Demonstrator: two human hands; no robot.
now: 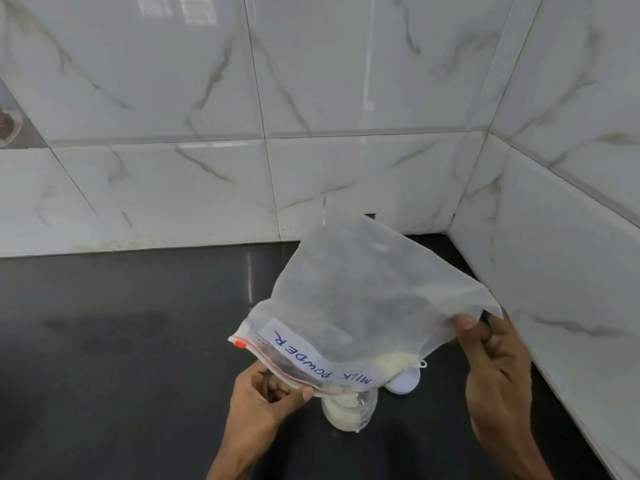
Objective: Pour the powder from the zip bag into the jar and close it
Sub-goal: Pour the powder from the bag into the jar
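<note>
A clear zip bag (367, 292) labelled "MILK POWDER" is held upside down and tilted, with its mouth over a clear jar (348, 412) on the dark counter. My left hand (268, 393) pinches the red zip edge right beside the jar's mouth. My right hand (491, 368) grips the bag's raised bottom corner. White powder lies in the bag's lowest corner and fills the lower part of the jar. A white lid (405, 381) rests on the counter just behind the jar, partly hidden by the bag.
The dark counter (121, 341) runs into a corner of white marble-tiled walls (311, 116), with the right wall (571, 254) close to my right hand. A round brownish fitting (8, 126) sits on the wall at far left.
</note>
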